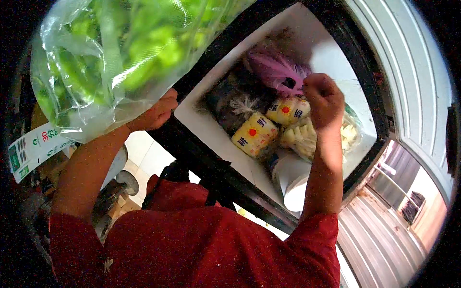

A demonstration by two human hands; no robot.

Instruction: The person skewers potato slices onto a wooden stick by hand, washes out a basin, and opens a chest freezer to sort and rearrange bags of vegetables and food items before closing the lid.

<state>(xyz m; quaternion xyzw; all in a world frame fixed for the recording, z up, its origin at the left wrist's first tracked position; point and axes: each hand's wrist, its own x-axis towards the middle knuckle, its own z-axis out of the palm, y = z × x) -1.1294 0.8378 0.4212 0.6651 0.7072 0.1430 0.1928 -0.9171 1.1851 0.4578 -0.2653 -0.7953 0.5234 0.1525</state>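
Note:
My right hand point(325, 97) is closed at the edge of a purple plastic bag point(276, 67), pinching its gathered end inside a white-lined chest with a black rim. My left hand point(158, 113) is curled closed beside the near left rim point(185, 139). A large clear bag of green leafy vegetables point(120, 53) covers part of that hand and wrist, and whatever its fingers hold is hidden. Below my right hand lie two yellowish printed packages point(254, 134), a clear bag of pale yellow pieces point(300, 137) and a white cylindrical container point(290, 180).
Dark, unclear bags point(230, 96) fill the chest's left side. A white printed label strip point(36, 149) hangs at far left, above assorted items near the floor. To the right are a pale ribbed panel point(408, 62) and brown slatted boards point(379, 235).

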